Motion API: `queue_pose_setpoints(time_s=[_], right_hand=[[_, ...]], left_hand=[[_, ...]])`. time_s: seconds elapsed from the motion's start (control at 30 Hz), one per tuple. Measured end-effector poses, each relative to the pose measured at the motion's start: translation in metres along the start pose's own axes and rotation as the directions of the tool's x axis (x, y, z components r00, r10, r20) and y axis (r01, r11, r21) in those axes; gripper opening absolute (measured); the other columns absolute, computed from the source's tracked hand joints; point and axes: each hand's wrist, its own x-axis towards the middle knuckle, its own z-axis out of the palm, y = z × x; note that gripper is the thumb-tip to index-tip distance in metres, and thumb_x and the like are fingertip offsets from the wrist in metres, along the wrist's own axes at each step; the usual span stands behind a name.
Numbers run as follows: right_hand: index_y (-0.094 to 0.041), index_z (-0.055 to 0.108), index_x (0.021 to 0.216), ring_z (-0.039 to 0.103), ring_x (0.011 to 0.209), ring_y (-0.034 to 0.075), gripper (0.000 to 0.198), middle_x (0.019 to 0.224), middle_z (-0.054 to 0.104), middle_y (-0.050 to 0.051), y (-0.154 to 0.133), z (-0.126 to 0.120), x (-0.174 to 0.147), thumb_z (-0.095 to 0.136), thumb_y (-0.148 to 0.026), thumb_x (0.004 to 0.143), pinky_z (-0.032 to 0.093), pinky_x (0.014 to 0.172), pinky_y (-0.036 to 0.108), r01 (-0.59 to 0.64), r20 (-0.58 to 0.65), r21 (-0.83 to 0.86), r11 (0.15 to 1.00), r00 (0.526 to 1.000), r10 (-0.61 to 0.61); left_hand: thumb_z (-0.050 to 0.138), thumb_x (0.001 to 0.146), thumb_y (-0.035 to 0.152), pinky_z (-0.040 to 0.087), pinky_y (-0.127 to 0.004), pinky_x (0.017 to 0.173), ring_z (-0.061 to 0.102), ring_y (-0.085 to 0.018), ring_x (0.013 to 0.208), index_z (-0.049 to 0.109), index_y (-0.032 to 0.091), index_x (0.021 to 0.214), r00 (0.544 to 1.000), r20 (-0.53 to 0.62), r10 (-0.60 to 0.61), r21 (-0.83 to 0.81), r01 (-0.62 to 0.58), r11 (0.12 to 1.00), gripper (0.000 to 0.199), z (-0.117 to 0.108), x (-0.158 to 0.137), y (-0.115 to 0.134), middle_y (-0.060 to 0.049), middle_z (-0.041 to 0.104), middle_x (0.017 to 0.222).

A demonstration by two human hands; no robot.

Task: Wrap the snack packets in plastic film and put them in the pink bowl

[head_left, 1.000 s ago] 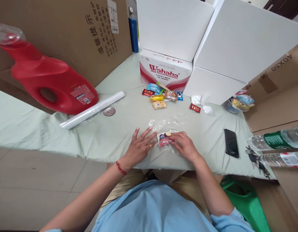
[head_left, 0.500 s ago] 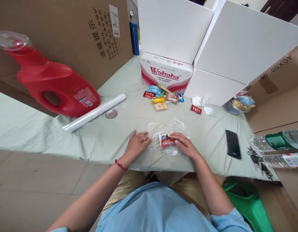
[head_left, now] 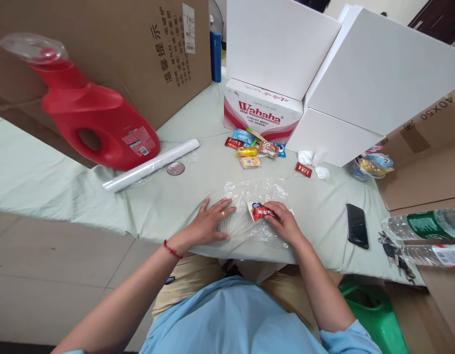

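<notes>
A thin sheet of clear plastic film (head_left: 236, 196) lies spread on the pale green tablecloth. My left hand (head_left: 210, 221) rests flat at the film's left edge, fingers spread and holding nothing. My right hand (head_left: 284, 223) grips a red and white snack packet (head_left: 259, 211) with a dark blue round mark, over the middle of the film. Its fingers cover the packet's right end. Behind the film is a small heap of wrapped snacks (head_left: 247, 151). A red packet (head_left: 303, 169) lies to their right, beside crumpled white bits of plastic (head_left: 322, 172).
At left stand a red detergent jug (head_left: 112, 118), a white roll of film (head_left: 153, 164) and a round brown disc (head_left: 175, 168). A Wahaba-style carton (head_left: 262, 110) and white boxes close off the back. On the right are a phone (head_left: 357, 226), keys (head_left: 395, 253) and plastic bottles (head_left: 430, 223).
My left hand has opened and spread out on the film, which now lies flatter. The packet, held in my right hand, has tilted and shifted slightly. The view has turned a little.
</notes>
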Motion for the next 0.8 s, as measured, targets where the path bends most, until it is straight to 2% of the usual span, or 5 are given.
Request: queue_pose_setpoints(time_s=[0.2,0.4,0.53,0.63,0.8], right_hand=[[-0.023,0.075,0.122,0.072,0.11,0.025,0.041,0.119,0.079,0.009,-0.003,-0.029,0.017,0.053,-0.053,0.106,0.055,0.102,0.043,-0.217,-0.133,0.138,0.966,0.963,0.236],[-0.02,0.077,0.112,0.072,0.088,0.021,0.039,0.102,0.081,0.005,-0.01,-0.048,0.048,0.054,-0.05,0.102,0.057,0.081,0.034,-0.289,0.143,0.168,0.942,0.953,0.267],[-0.02,0.077,0.113,0.071,0.085,0.021,0.038,0.098,0.079,0.005,-0.018,-0.025,0.066,0.05,-0.046,0.105,0.056,0.078,0.033,-0.249,0.299,0.015,0.968,0.925,0.234],[-0.021,0.076,0.118,0.071,0.099,0.027,0.033,0.107,0.077,0.011,-0.023,-0.006,0.07,0.056,-0.043,0.103,0.056,0.087,0.039,-0.183,0.181,-0.282,0.942,0.954,0.24],[-0.027,0.064,0.144,0.06,0.128,0.032,0.049,0.14,0.065,0.014,-0.031,0.002,0.055,0.071,-0.044,0.099,0.052,0.109,0.049,0.112,0.25,-0.332,0.937,0.968,-0.027]], left_hand=[[0.081,0.079,0.057,0.001,-0.067,0.13,0.02,-0.037,0.166,0.034,0.03,0.167,0.998,0.056,0.04,0.064,-0.043,0.997,0.103,-0.003,0.0,0.001,-0.017,0.018,0.179],[0.083,0.073,0.065,-0.003,-0.068,0.129,0.017,-0.039,0.166,0.03,0.03,0.168,0.997,0.055,0.062,0.072,-0.066,0.995,0.114,0.0,-0.001,0.002,-0.019,0.015,0.179],[0.083,0.072,0.064,-0.003,-0.069,0.129,0.017,-0.039,0.166,0.029,0.03,0.169,0.996,0.07,0.047,0.072,-0.052,0.996,0.116,0.0,0.0,0.003,-0.019,0.014,0.179],[0.083,0.072,0.064,-0.003,-0.069,0.129,0.017,-0.038,0.166,0.028,0.029,0.169,0.996,0.085,0.022,0.071,-0.028,0.997,0.116,-0.001,0.001,0.005,-0.019,0.013,0.179],[0.083,0.072,0.065,-0.004,-0.067,0.129,0.017,-0.038,0.166,0.027,0.032,0.169,0.997,0.064,0.037,0.06,-0.041,0.997,0.117,0.001,0.0,0.004,-0.018,0.014,0.179]])
